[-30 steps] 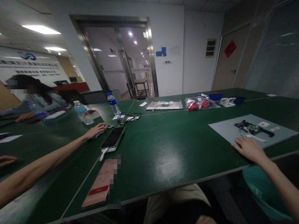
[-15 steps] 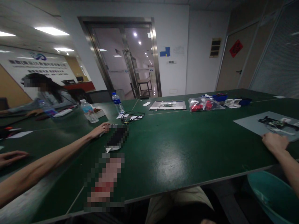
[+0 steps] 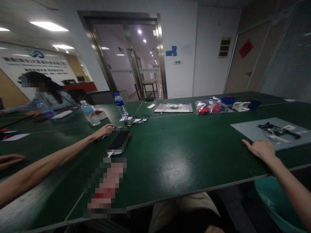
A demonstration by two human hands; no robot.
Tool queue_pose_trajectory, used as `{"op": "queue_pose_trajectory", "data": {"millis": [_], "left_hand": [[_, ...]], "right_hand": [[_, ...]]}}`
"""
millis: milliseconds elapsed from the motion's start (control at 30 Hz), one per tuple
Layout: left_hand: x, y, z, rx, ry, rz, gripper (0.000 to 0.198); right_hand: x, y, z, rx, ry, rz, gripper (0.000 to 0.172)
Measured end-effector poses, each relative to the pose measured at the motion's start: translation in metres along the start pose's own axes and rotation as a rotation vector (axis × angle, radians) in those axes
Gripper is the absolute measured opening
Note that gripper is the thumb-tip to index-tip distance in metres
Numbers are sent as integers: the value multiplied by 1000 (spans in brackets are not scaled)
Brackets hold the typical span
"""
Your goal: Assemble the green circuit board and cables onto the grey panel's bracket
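My left hand [image 3: 105, 130] reaches across the green table [image 3: 155, 161] at the left. Its fingers are bent over a small pale item beside a blurred-out dark flat object [image 3: 119, 141]; what they hold is unclear. On the right, my right hand [image 3: 261, 150] lies palm down, thumb stretched out to the left, at the near edge of a grey sheet [image 3: 243, 126]. A black part with a green circuit board and wires [image 3: 277, 131] rests on that sheet. A pinkish object [image 3: 109, 183], also pixelated, lies near the front edge.
Bottles [image 3: 90, 113], black cables [image 3: 137, 119], a flat panel [image 3: 173, 107] and a plastic bag with red items [image 3: 211, 108] stand or lie farther back. Another person's hand [image 3: 11, 160] rests at far left. A teal bin [image 3: 274, 200] is below the table edge.
The grey sheet with the circuit part has slid left, and my right hand has moved left with it. My left hand stays in place; the view has shifted slightly.
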State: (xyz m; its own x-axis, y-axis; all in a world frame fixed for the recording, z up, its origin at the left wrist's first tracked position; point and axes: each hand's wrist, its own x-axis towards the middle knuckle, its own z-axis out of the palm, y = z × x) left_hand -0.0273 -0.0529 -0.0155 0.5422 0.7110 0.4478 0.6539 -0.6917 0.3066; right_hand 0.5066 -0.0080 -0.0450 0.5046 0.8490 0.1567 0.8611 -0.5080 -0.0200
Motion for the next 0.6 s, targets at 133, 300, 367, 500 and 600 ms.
{"op": "queue_pose_trajectory", "data": {"millis": [133, 300, 367, 500, 600], "left_hand": [[17, -37, -35, 2, 49, -49, 39], [67, -94, -112, 17, 161, -117, 31], [91, -117, -145, 24, 214, -144, 33], [126, -150, -189, 18, 256, -175, 35], [130, -148, -191, -4, 260, -171, 40]], "right_hand": [[-63, -85, -1, 47, 10, -192, 83], [-164, -180, -45, 369, 10, -774, 61], [-193, -199, -66, 466, -82, -1007, 54], [-221, -208, -90, 536, -131, -1149, 57], [-227, -204, -90, 527, -103, -1141, 57]]}}
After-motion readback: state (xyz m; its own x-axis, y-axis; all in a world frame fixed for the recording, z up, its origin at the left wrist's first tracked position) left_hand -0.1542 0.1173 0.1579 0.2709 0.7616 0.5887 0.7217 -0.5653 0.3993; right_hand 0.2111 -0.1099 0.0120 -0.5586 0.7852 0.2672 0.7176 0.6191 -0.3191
